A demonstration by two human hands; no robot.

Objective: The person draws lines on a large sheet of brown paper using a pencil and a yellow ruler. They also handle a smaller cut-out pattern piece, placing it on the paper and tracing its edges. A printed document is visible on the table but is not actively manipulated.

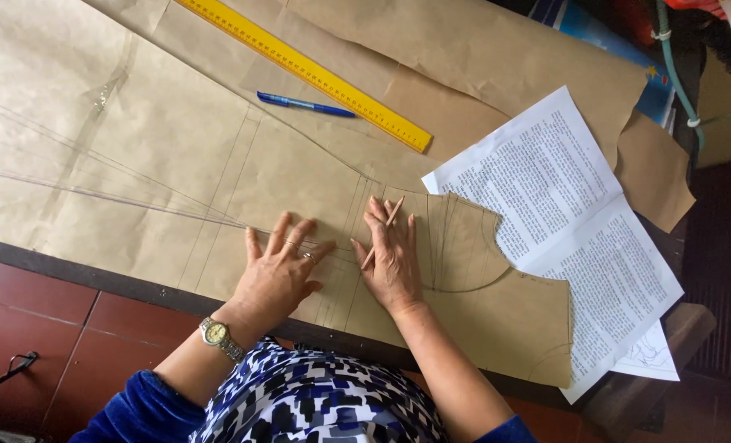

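My left hand (279, 271) lies flat with fingers spread on a cut piece of brown pattern paper (480, 312) marked with pencil lines. It wears a ring and a wristwatch. My right hand (391, 258) presses flat on the same paper just to the right, with a brown pencil (382, 234) held between its fingers. Both hands rest where several drawn lines meet near the table's front edge.
A long yellow ruler (308, 72) and a blue pen (304, 104) lie farther back on large brown paper sheets (95, 139). An open printed booklet (562, 230) sits at the right. The dark table edge (70, 267) runs along the front above a red tiled floor (37, 328).
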